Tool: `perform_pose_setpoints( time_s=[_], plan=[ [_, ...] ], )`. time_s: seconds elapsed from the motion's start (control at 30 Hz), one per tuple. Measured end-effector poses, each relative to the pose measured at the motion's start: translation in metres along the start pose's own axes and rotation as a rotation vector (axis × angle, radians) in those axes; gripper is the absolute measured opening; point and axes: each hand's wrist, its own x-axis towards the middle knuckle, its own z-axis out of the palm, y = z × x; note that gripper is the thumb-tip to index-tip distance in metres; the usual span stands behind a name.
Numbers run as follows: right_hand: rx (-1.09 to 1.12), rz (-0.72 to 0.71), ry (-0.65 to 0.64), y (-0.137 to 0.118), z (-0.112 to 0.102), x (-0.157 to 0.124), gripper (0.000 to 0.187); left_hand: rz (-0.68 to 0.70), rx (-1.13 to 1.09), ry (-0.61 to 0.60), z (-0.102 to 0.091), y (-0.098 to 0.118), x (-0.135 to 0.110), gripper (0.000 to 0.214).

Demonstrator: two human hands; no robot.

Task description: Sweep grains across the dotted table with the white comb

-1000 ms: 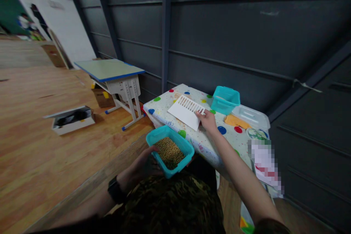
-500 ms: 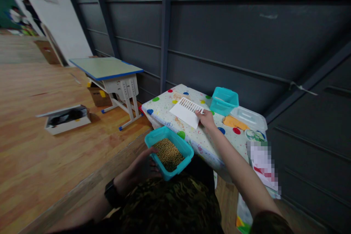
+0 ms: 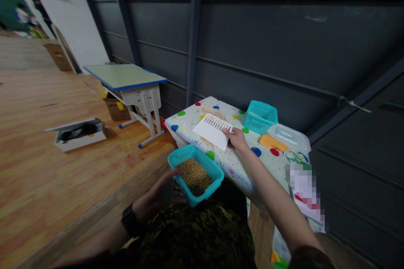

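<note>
My left hand (image 3: 166, 189) grips the near left side of a turquoise plastic box (image 3: 216, 185), thumb over its rim and fingers beneath. Soybeans (image 3: 194, 172) lie in the box, with some darker green ones at its near end. The box is held just off the table's front edge, by my body. My right hand (image 3: 235, 136) is closed on the right end of a flat white slotted scraper (image 3: 210, 136), which is low over the table. Small tan beans or grains (image 3: 217, 113) are scattered on the tablecloth behind the scraper.
The table (image 3: 186, 128) has a dotted cloth. At its back right are another turquoise box (image 3: 261, 115), a clear lid (image 3: 292, 136), an orange cloth (image 3: 273, 142) and a round patterned item (image 3: 296, 157). A desk (image 3: 126, 76) and an open white carton (image 3: 80, 136) stand to the left.
The scraper and my right hand have shifted slightly left and toward me over the cloth. The box stays in my left hand. The whole view has turned a little.
</note>
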Motion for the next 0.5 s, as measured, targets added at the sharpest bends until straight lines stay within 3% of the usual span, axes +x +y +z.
perform_pose_setpoints(
  time_s=[0.27,0.5],
  plan=[
    [0.044,-0.031,-0.047,-0.002,-0.011,0.0,0.064,0.012,0.006,0.011,0.004,0.001,-0.002,0.028],
    [0.033,-0.065,-0.121,-0.009,-0.014,-0.001,0.067,0.024,0.034,0.048,0.01,0.003,-0.008,0.035]
  ],
)
